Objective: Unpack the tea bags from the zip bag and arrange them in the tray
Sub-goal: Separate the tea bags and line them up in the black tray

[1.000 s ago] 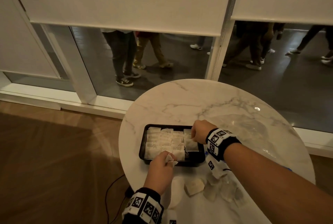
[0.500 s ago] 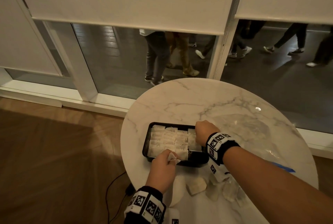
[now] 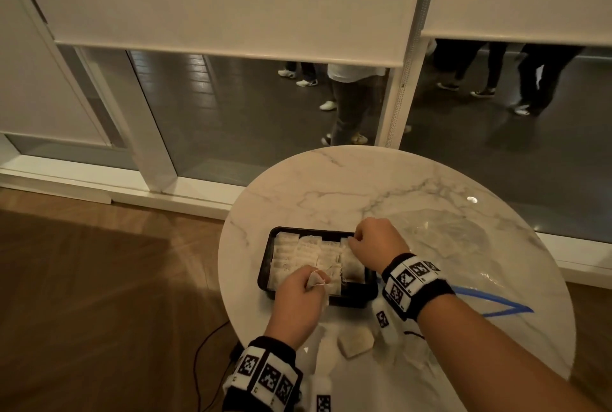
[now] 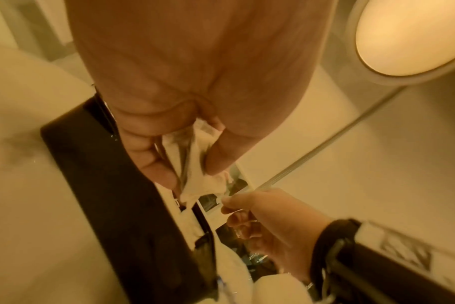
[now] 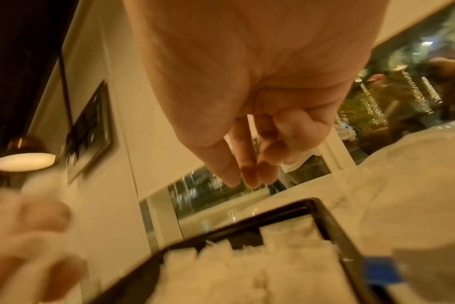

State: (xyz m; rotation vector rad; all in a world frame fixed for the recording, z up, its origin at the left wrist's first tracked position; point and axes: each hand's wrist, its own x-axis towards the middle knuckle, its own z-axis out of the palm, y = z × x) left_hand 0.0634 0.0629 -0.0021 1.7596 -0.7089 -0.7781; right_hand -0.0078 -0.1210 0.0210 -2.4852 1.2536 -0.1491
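Note:
A black tray (image 3: 265, 266) on the round marble table holds rows of white tea bags (image 3: 308, 254). My left hand (image 3: 309, 279) hovers over the tray's near edge and pinches a crumpled tea bag (image 3: 326, 287) between thumb and fingers; the left wrist view shows the hand (image 4: 187, 162) and tea bag (image 4: 195, 176) close up. My right hand (image 3: 354, 242) is at the tray's far right corner. In the right wrist view its fingertips (image 5: 247, 179) are pressed together above the tray (image 5: 333, 226), and I see nothing between them. The clear zip bag (image 3: 463, 246) lies flat to the right.
Several loose tea bags (image 3: 356, 342) lie on the table between the tray and its near edge. The bag's blue zip strip (image 3: 496, 307) is just right of my right forearm. Bare marble (image 3: 331, 186) lies beyond the tray. A cable (image 3: 205, 345) runs on the wooden floor to the left.
My right hand has moved from the tray's right column toward its far right corner. The left hand keeps the tea bag at the near edge. People behind the glass have walked on.

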